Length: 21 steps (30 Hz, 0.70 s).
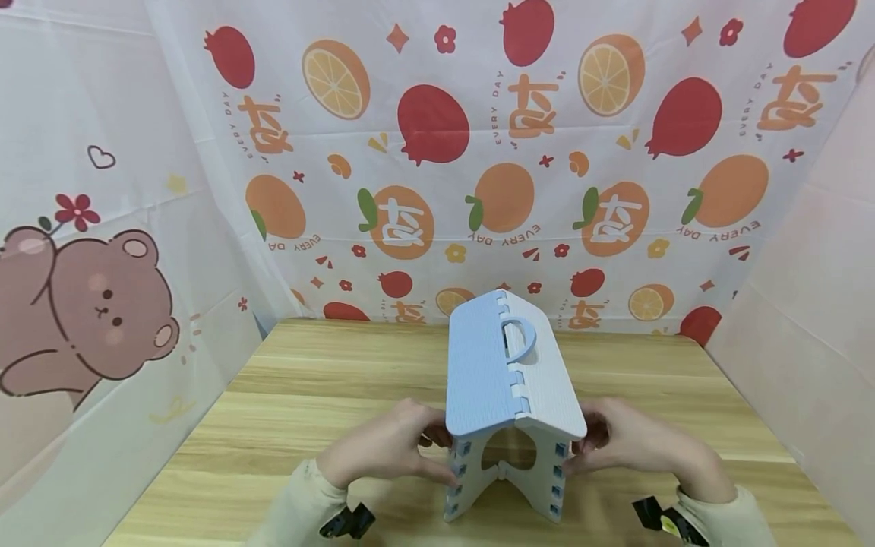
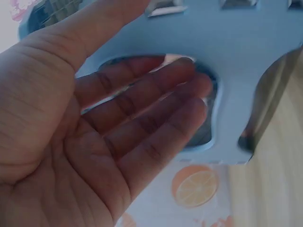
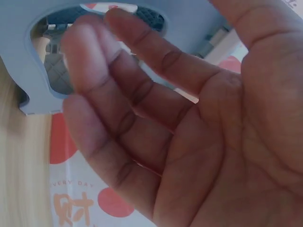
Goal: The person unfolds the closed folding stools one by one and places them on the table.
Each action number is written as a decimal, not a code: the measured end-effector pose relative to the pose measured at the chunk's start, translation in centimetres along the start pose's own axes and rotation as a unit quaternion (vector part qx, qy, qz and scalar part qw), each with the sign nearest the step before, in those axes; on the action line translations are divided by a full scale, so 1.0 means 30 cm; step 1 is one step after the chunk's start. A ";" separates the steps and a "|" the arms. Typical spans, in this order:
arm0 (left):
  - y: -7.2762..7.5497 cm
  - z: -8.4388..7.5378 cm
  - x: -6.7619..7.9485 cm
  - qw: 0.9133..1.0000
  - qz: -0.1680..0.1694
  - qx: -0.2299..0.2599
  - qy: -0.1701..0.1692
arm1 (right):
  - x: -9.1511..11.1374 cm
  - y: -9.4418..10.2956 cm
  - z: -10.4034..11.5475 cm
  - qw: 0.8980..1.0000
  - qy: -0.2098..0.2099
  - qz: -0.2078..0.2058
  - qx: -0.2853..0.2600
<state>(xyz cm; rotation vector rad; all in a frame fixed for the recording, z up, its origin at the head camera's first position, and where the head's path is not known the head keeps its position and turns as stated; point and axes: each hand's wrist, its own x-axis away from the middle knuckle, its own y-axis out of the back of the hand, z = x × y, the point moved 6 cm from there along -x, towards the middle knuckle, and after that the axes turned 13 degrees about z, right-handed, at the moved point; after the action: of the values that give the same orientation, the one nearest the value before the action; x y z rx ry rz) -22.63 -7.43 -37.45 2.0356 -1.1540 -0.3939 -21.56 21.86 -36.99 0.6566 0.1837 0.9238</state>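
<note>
A toy house (image 1: 481,372) of interlocking plastic panels stands upright on the wooden table. Its roof has a light blue slope, a white slope and a blue arched handle (image 1: 528,340) along the ridge. At the left side wall is my left hand (image 1: 393,447), thumb towards the front corner and lightly bent fingers across the wall's opening in the left wrist view. My right hand (image 1: 636,441) mirrors it at the right wall, its loosely bent fingers overlapping the opening in the right wrist view. Neither hand is curled round the panels.
The wooden table (image 1: 328,365) extends around the house on all sides. Behind it hangs a white cloth (image 1: 437,175) printed with fruit. More pale cloth encloses the left and right sides, the left one printed with a bear (image 1: 109,304).
</note>
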 end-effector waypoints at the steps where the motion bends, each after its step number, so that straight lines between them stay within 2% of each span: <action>1: 0.011 -0.002 0.009 1.000 -0.005 -0.010 -0.001 | 0.003 0.004 0.001 1.000 0.002 0.001 -0.003; 4: 0.055 -0.011 0.042 0.998 -0.040 -0.042 0.004 | 0.019 0.024 0.005 1.000 -0.005 -0.013 0.016; 7: 0.098 -0.022 0.066 0.993 -0.108 -0.051 0.019 | 0.038 0.056 0.019 0.997 -0.018 -0.060 0.050; 10: 0.126 -0.036 0.077 0.982 -0.184 -0.038 0.036 | 0.048 0.087 0.046 0.984 -0.035 -0.138 0.103; 13: 0.136 -0.053 0.072 0.969 -0.241 -0.041 0.047 | 0.045 0.098 0.078 0.964 -0.044 -0.210 0.158; 15: 0.133 -0.065 0.061 0.963 -0.258 -0.058 0.049 | 0.038 0.096 0.097 0.952 -0.042 -0.239 0.187; 17: 0.125 -0.079 0.043 0.962 -0.259 -0.071 0.044 | 0.027 0.088 0.111 0.945 -0.038 -0.255 0.203; 21: 0.108 -0.103 0.001 0.968 -0.242 -0.068 0.023 | -0.009 0.068 0.129 0.944 -0.013 -0.251 0.213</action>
<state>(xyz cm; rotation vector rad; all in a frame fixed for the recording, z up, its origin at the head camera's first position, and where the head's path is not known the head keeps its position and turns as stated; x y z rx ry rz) -22.74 -7.05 -32.99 2.1771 -0.5710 -0.6398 -21.51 20.80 -32.74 0.9657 0.5126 0.3783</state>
